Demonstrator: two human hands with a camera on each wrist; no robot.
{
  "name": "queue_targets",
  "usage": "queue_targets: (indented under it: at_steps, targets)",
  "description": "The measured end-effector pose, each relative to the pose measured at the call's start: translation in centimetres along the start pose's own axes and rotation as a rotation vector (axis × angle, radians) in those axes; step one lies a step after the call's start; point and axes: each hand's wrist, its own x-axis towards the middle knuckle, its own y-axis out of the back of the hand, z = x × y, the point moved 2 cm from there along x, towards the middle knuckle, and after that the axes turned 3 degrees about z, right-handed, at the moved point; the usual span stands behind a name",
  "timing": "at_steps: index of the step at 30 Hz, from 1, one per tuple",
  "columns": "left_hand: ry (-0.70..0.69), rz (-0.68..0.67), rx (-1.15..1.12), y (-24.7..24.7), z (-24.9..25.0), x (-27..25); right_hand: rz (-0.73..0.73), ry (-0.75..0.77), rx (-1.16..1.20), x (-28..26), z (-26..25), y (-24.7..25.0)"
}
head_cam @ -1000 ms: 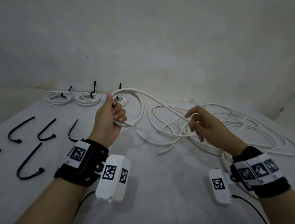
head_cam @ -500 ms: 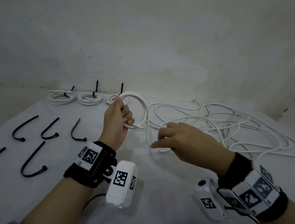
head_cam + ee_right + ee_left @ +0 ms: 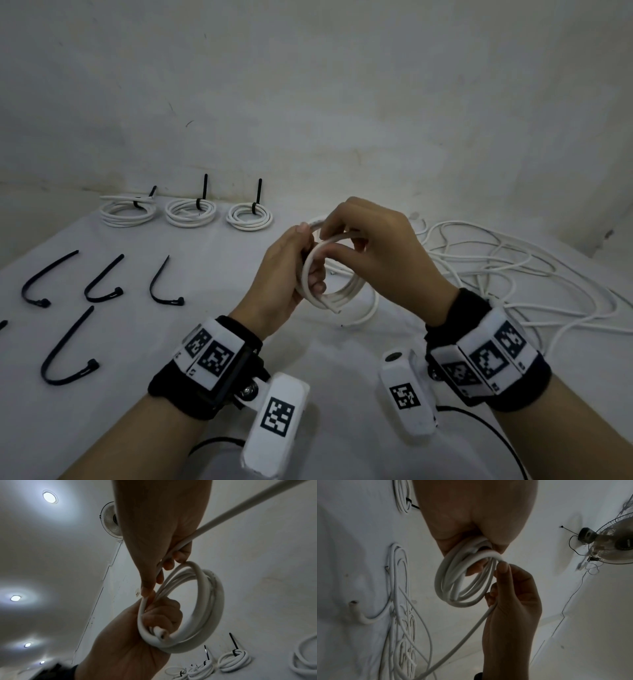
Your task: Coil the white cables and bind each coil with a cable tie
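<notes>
White cable coil [image 3: 329, 284] sits up in the air between both hands, made of a few round loops. The left hand [image 3: 287, 274] has its fingers curled tight round one side of the loops. The right hand [image 3: 373, 253] has its thumb and fingers closed on the cable at the top of the coil, laying on one more loop. A long loose bit of cable [image 3: 453, 646] runs from the right hand down to the messy cable pile [image 3: 507, 274] on the table past the right hand.

Three tied coils [image 3: 191, 212] lie far beyond the left hand, by the wall. Black cable ties [image 3: 102, 281] lie out to the side of the left hand, not yet used.

What could go wrong: the loops look springy, so if the left hand lets go a little, they may pop open. The loose bit may also snag in the messy pile and tug the coil out of shape.

The left fingers are partly hidden behind the right hand in the head view. I cannot tell how much cable is left to wind, or how many cables are in the pile.
</notes>
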Motion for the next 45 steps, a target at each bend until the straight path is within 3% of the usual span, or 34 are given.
queue_targets:
  at_steps: [8,16,19,23,27,32,38,45]
  targets:
    - [0.056,-0.069,-0.084,-0.2,0.0,-0.3,0.135,-0.026,-0.066,-0.1,0.9,-1.2]
    - [-0.001,-0.134,0.125,0.0,-0.3,-0.4,0.055,-0.031,-0.038,0.4,1.4,-0.9]
    - [-0.001,-0.101,0.169,0.0,-0.2,-0.4,0.028,-0.024,0.005,0.6,1.6,-0.5]
    - [0.047,-0.003,0.042,0.4,0.5,-0.2,-0.034,-0.107,0.126,-0.4,2.5,-0.2]
    - [0.105,0.004,-0.044,0.4,0.7,-0.1,-0.106,-0.125,0.057,-1.6,3.3,-0.6]
    - [0.083,0.019,0.143,1.6,1.0,0.3,-0.142,-0.106,0.009,-1.5,3.3,-0.5]
    - [-0.135,0.06,0.461,2.3,1.5,0.3,-0.176,-0.124,0.013,-1.5,3.3,-1.2]
    - [-0.041,0.046,0.351,2.8,1.0,0.6,-0.164,-0.144,0.021,-1.4,2.8,-1.5]
